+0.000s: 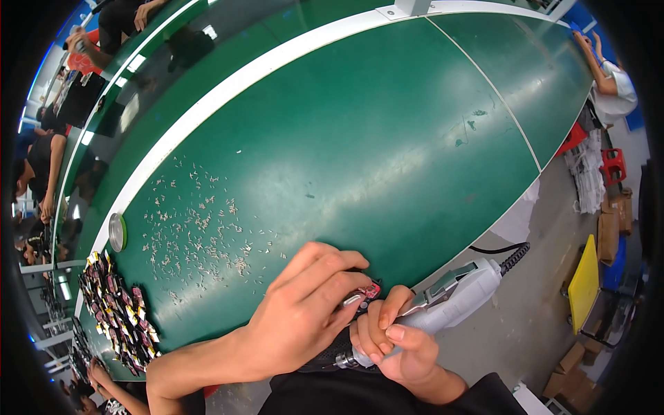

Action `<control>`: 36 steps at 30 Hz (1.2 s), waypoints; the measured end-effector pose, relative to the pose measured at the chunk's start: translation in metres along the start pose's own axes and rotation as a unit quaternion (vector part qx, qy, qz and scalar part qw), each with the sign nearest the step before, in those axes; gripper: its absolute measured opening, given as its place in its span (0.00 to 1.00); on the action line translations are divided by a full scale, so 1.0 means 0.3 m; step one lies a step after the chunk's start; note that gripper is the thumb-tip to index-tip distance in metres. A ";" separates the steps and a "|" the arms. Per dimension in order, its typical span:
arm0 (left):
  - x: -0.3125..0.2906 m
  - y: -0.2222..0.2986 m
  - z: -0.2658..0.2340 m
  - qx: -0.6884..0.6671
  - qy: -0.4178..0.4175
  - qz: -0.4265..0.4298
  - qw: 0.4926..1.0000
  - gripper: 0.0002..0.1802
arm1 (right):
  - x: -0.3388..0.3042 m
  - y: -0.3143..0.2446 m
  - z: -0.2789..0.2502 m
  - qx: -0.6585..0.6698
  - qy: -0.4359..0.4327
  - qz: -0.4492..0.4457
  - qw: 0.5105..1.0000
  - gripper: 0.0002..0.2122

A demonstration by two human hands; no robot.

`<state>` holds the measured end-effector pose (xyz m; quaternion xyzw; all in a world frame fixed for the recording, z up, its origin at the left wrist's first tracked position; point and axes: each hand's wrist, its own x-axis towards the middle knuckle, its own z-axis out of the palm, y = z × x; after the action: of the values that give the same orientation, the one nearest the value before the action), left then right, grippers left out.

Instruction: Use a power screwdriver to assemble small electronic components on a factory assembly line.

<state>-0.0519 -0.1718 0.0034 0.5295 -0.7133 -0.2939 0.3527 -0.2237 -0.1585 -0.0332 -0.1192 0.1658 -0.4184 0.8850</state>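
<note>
Near the table's front edge, my left hand [297, 311] pinches a small red-and-black part [372, 290] with a silvery piece on it. Most of that part is hidden behind my fingers. Close beside it, my right hand [394, 339] is closed around a light grey electric screwdriver [453, 301]. The tool lies slanted, its metal chuck toward my body and its black coiled cord leaving the far right end. Tiny silvery screw-like pieces [204, 232] lie scattered on the green table [373, 124], beyond my left hand.
A heap of small dark parts with yellow and white bits [117, 311] sits at the table's left end, near a round green-rimmed dish [117, 232]. A white rail [228, 90] borders the far side. Other people work left and far right. A yellow panel [583, 283] stands right.
</note>
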 end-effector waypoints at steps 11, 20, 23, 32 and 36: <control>-0.058 -0.019 0.020 0.032 0.024 0.015 0.999 0.21 | -0.004 0.004 -0.016 0.008 -0.007 -0.004 1.000 0.04; -0.026 0.025 -0.009 0.236 -0.038 0.165 0.957 0.20 | -0.009 0.000 -0.010 -0.037 0.021 0.003 0.999 0.04; -0.024 0.036 -0.011 0.272 -0.064 0.180 0.943 0.19 | -0.011 0.003 -0.022 -0.002 -0.004 0.007 1.000 0.04; -0.048 0.048 0.034 0.393 -0.059 0.272 0.877 0.17 | -0.055 0.007 -0.003 -0.035 0.033 -0.018 0.999 0.05; -0.050 0.081 0.063 0.429 -0.059 0.260 0.863 0.18 | -0.063 0.010 -0.012 -0.048 0.040 -0.053 0.997 0.05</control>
<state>-0.0778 -0.1499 0.0088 0.4054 -0.9003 0.1125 0.1115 -0.2342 -0.1421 -0.0341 -0.1530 0.2145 -0.4612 0.8473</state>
